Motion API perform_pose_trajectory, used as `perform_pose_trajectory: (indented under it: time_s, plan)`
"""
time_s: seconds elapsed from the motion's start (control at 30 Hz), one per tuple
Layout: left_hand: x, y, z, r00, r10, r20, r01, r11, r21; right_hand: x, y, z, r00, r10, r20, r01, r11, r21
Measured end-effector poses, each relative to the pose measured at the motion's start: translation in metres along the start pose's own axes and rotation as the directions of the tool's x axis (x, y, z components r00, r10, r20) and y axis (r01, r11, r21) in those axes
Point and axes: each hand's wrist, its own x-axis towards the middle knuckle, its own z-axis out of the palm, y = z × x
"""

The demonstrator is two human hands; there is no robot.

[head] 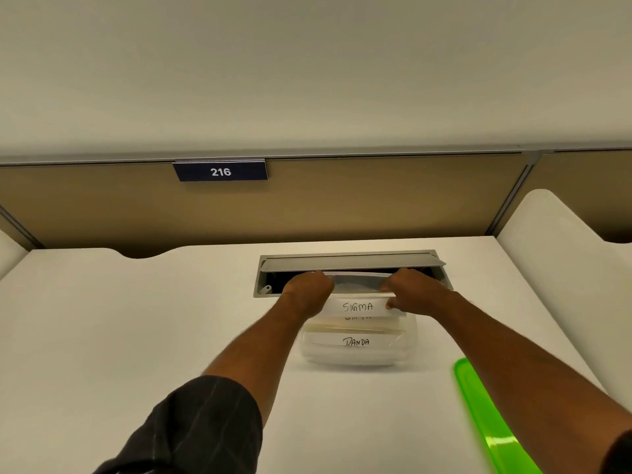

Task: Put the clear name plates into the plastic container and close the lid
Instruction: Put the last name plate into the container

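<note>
Head view: we see both hands gripping one clear name plate (359, 306) reading "SIGMA", left hand (309, 289) closed on its left end, right hand (415, 290) fingers (390, 305) pinching its right end, above the plastic container (355, 357) on the bench (136, 319). Inside, another reads "DANDA"; a third is unreadable. Blue sign (220, 171): "216".

Your desk (136, 319) was white; on it sat clear container (355, 354), green lid (485, 405) at right; cable tray (270, 268) recessed behind.
</note>
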Motion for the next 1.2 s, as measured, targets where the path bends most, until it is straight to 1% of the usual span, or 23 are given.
perform_pose_trajectory:
  time_s: [0.37, 0.47, 0.7, 0.87, 1.2]
  plan:
    - [0.008, -0.001, 0.013, 0.999, -0.029, 0.015, 0.029, 0.999, -0.016, 0.012, -0.004, 0.019, 0.999, -0.02, -0.045, 0.013, 0.99, -0.144]
    - [0.01, -0.003, 0.014, 1.0, -0.017, 0.006, 0.017, 1.0, -0.014, 0.013, -0.004, 0.023, 0.998, -0.026, -0.05, 0.017, 0.985, -0.173]
    - [0.011, -0.003, 0.022, 1.0, -0.014, -0.002, 0.014, 0.999, -0.03, 0.016, -0.004, 0.028, 0.997, -0.038, -0.064, 0.023, 0.976, -0.216]
    - [0.008, -0.005, 0.029, 1.0, 0.004, 0.017, -0.005, 1.0, 0.028, 0.017, -0.005, 0.035, 0.998, -0.055, -0.035, 0.044, 0.968, -0.247]
    - [0.008, -0.005, 0.037, 1.0, -0.004, 0.012, 0.004, 1.0, 0.027, 0.017, -0.005, 0.041, 0.998, -0.057, -0.033, 0.046, 0.96, -0.278]
